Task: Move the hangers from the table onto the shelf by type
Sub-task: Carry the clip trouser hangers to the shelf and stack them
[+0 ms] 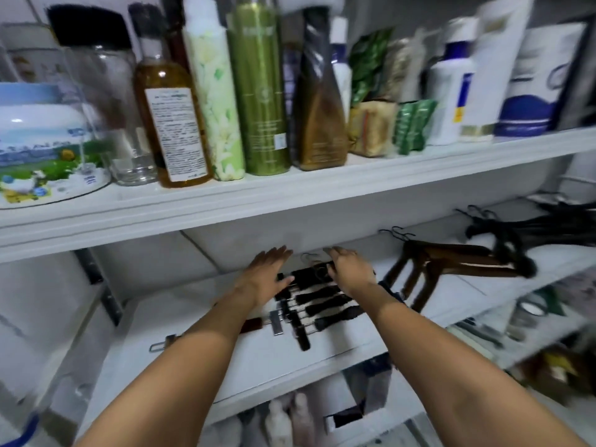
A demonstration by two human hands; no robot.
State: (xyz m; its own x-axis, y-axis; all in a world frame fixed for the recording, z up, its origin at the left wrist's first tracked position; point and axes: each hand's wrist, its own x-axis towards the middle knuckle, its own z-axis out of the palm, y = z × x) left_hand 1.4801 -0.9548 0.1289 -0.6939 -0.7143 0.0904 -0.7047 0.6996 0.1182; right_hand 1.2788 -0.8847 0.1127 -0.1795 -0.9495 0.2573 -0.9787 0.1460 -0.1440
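Clip hangers stacked on the middle shelf, one hand at each side.

Lying flat in a loose fanned stack about midway along the shelf, wire hooks toward the back wall, black clips fanned out toward the front edge. Left hand resting on the stack's left end, fingers straight and close together, holding nothing. Right hand palm down over the right end, fingers loosely stretched and slightly spread, thumb touching the top of the stack; no grip visible. Further right on the same shelf, brown wooden hangers, apart from the stack, then a heap of black hangers at the right end. On the upper shelf, a row of bottles, with a glass jar and a printed tin toward the left end.
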